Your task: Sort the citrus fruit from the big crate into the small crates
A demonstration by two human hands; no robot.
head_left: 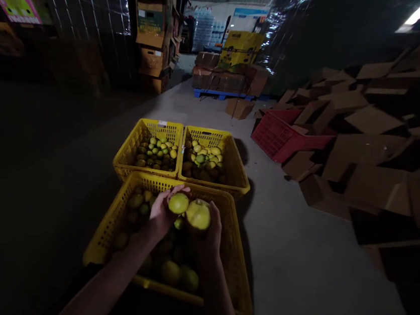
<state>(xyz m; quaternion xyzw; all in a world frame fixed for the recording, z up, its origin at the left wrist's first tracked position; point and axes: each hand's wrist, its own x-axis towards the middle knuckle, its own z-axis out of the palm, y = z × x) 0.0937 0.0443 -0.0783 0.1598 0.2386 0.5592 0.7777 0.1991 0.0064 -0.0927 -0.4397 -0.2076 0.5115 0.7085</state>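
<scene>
Over the near yellow crate, my left hand is closed around a yellow-green lemon. A larger, paler lemon sits in my right hand, whose fingers are partly hidden behind it. The two fruits are side by side, almost touching. Below them, a small green lemon shows; I cannot tell what supports it. More lemons lie in shadow in the near crate. Behind it stand a left yellow crate of green and yellow lemons and a right yellow crate with mostly yellow ones.
A red crate leans against a large heap of cardboard boxes on the right. Stacked cartons rise at the back left. Farther back, a blue pallet carries goods. Grey floor surrounds the yellow crates.
</scene>
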